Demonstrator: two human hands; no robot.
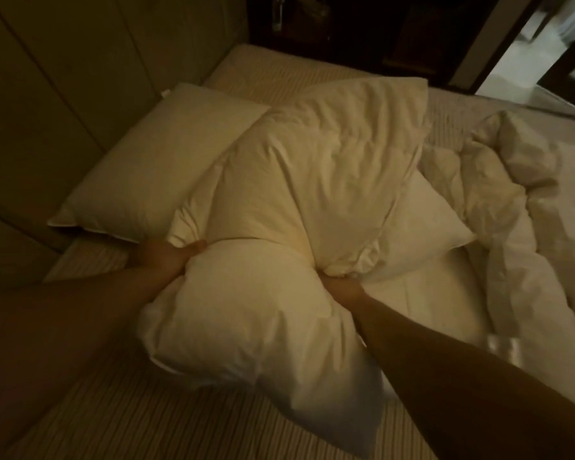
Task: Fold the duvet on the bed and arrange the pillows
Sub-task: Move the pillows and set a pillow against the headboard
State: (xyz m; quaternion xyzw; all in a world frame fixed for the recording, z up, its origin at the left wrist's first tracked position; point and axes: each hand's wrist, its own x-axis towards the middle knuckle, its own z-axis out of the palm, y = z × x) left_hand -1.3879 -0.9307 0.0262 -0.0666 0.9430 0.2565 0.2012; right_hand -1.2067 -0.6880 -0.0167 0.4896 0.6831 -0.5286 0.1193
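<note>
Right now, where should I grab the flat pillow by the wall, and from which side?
Take the flat pillow by its near short end, coming from your side of the bed; that end's corners lie bare on the sheet, while a crumpled pillow overlaps its right edge.

Dim, warm yellow-brown cast overall; the only bright source is the doorway (545,44), spilling cool white light onto the crumpled duvet (528,227) lying below it, which reads paler and slightly blown out versus the yellowish pillow (312,180) further from the doorway. The headboard wall (47,94) on the far side from the doorway and the dark furniture (346,28) just beside it fall into deep shadow with little detail. Image is soft and noisy throughout, with motion smear at the frame edge below the doorway, and wide-angle bending of straight lines toward the edges.
</note>
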